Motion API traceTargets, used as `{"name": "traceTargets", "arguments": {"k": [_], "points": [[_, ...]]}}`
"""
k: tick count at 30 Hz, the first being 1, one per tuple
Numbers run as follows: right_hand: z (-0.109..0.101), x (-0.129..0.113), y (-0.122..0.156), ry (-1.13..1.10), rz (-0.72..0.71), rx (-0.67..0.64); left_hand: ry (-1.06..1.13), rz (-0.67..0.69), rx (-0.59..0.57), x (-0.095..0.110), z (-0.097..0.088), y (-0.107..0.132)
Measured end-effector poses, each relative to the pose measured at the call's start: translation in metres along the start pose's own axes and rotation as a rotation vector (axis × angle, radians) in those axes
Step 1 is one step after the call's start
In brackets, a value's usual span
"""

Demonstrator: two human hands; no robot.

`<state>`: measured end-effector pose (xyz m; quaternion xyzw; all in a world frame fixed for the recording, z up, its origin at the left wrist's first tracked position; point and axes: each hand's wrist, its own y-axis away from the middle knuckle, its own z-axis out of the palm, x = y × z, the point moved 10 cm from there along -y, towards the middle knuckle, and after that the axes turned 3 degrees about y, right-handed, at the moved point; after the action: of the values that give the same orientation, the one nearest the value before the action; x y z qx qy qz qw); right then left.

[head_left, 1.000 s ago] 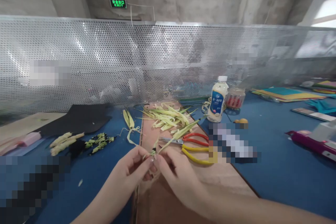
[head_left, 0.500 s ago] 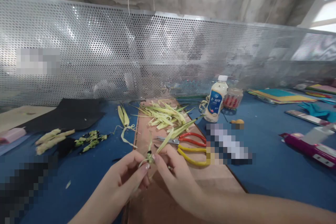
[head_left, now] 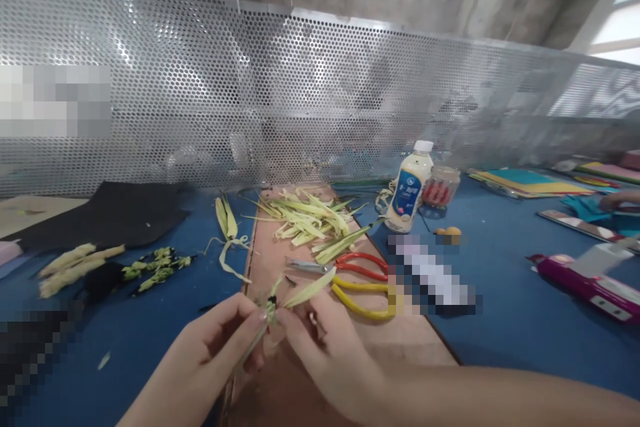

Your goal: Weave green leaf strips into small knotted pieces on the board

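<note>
My left hand (head_left: 223, 330) pinches a small knotted piece of pale green husk (head_left: 271, 308) with a black tip. Thumb and index finger of my right hand (head_left: 320, 340) press at the same piece, and a pale green husk strip (head_left: 311, 288) sticks out from between its fingers. Both hands are close together, low over the brown board (head_left: 400, 345). Just beyond them lie scissors (head_left: 363, 261) with one red and one yellow handle. Past these is a loose pile of pale green husk strips (head_left: 310, 219).
To the left lie green braided pieces (head_left: 161, 267), tan twisted pieces (head_left: 83, 267) and a black sheet (head_left: 107, 217). At right stand a drink bottle (head_left: 411, 190) and a clear jar (head_left: 441, 187). Farther right are a magenta tool (head_left: 583, 285) and another person's hand (head_left: 620, 200).
My view has shifted slightly, so most things sit a bit further left. The husk strip at my right hand has swung lower to the right. Another person's hand has appeared at far right.
</note>
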<state>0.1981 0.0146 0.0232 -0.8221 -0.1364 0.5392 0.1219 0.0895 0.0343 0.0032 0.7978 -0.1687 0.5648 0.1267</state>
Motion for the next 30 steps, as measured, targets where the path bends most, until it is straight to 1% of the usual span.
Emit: {"name": "traceTargets", "arguments": {"k": [2,4,7,10,14,18,24,30], "points": [[-0.005,-0.011,0.001,0.074,-0.075,0.033,-0.005,-0.010,-0.012,-0.002,0.002,0.001],[-0.006,-0.017,0.002,0.098,-0.104,0.043,-0.010,-0.031,-0.028,-0.004,0.005,0.003],[-0.002,-0.010,0.005,0.086,-0.025,0.004,-0.026,-0.056,-0.030,-0.006,0.007,0.005],[0.003,-0.004,0.008,0.161,0.034,-0.028,-0.031,-0.032,-0.022,-0.003,0.009,0.006],[0.003,-0.003,0.008,0.193,0.024,-0.020,-0.045,0.000,0.012,0.000,0.006,0.007],[0.005,-0.001,0.008,0.173,0.031,-0.025,-0.051,-0.012,0.041,0.001,0.005,0.009],[0.003,0.001,0.010,0.138,0.047,-0.006,-0.028,-0.016,0.139,0.005,0.000,0.013],[-0.006,-0.003,0.009,0.159,0.022,0.033,-0.045,-0.001,0.126,0.013,0.003,0.017]]}}
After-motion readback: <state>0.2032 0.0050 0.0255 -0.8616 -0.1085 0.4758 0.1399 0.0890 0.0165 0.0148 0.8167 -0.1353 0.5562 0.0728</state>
